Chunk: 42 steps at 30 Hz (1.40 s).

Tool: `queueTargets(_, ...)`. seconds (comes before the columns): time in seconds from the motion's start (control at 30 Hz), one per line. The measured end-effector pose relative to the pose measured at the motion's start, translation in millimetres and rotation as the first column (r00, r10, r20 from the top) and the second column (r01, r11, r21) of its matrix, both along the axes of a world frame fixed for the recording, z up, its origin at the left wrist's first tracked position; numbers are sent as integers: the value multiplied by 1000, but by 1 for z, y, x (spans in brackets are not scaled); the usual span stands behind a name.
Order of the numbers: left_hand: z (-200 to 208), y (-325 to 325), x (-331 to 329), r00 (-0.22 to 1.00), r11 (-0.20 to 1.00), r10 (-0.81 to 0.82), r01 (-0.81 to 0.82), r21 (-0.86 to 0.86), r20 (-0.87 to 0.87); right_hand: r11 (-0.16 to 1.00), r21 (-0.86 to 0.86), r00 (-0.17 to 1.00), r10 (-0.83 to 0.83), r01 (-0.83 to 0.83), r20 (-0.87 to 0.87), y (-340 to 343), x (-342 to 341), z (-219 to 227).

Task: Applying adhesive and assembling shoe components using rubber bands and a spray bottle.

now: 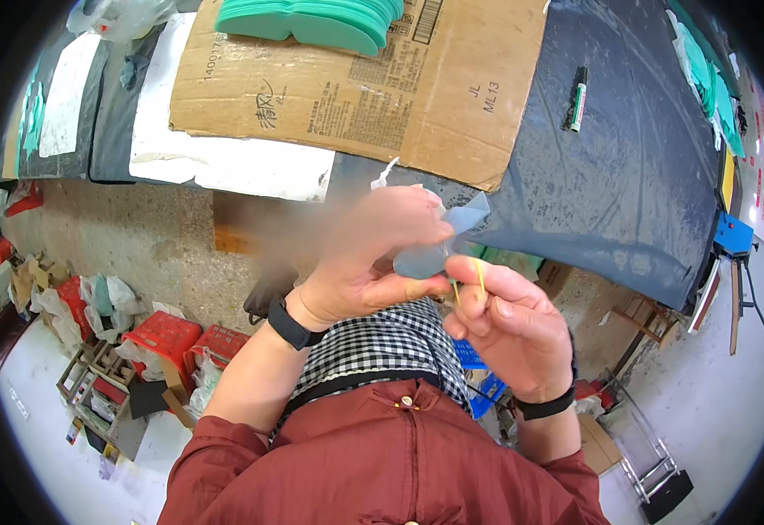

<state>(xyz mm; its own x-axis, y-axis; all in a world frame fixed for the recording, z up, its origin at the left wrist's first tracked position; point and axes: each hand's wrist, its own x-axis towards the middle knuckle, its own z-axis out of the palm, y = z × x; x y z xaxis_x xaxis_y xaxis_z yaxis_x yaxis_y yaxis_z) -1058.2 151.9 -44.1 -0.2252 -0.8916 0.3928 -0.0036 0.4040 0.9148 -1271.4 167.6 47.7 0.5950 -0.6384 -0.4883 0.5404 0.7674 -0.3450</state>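
Two hands — left hand (373, 262), right hand (509, 328) — one rubber band (478, 278).

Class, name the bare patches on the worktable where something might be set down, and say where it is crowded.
Bare: dark sheet between cardboard and marker, and below the marker. Crowded: green cutouts top, more at the right edge.

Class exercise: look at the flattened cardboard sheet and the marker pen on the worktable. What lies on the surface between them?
In the head view, only bare dark grey table cover separates the cardboard sheet from the marker pen.
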Motion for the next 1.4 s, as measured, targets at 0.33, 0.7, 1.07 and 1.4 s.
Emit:
queueTargets(0.33, 0, 1, -2, 999, 999, 41, -41, 19, 11, 990, -133, 958, -80, 45, -276, 0, 8, -6)
queueTargets(0.7, 11, 0, -27, 991, 990, 126, -123, -67, 44, 940, -340, 810, -184, -20, -556, -2, -8, -1)
queueTargets(1.07, 18, -3, -38, 981, 986, 137, -122, -114, 136, 941, -335, 717, -206, -40, -666, -5, -15, 4)
queueTargets(1.4, 19, 0, -44, 965, 988, 129, -106, -108, 230, 961, -274, 853, -174, 37, -493, -8, -26, 3)
